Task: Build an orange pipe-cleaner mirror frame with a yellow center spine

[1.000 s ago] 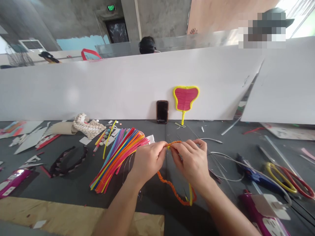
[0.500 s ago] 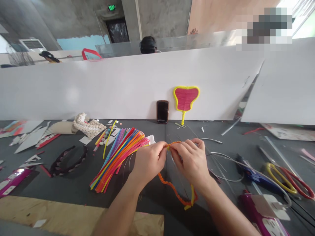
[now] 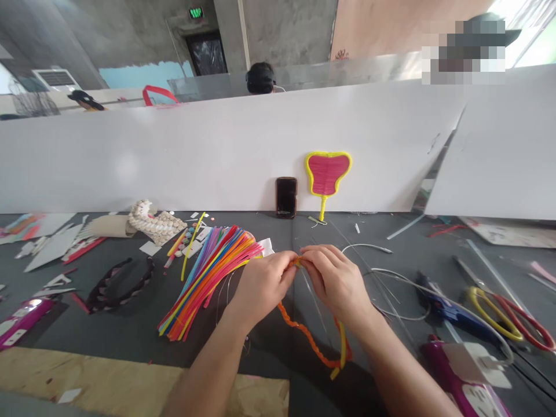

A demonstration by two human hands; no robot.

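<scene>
Two hands (image 3: pixel 263 281) (image 3: pixel 337 281) on orange braid (image 3: pixel 299 326), tabletop (image 3: pixel 281 233) gap before white partition's (image 3: pixel 208 162) edge

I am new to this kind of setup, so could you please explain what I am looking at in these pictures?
Gladly. There is no machine: these are a person's own bare hands, seen from a camera worn on the head, looking forward and down. The left hand and right hand pinch an orange-and-yellow strand between them; an orange loop below seems part of it. On the dark table, a bundle of coloured strips and a dark braided band lie to the left, scissors to the right. A phone and a hand fan stand against the white partition.
</scene>
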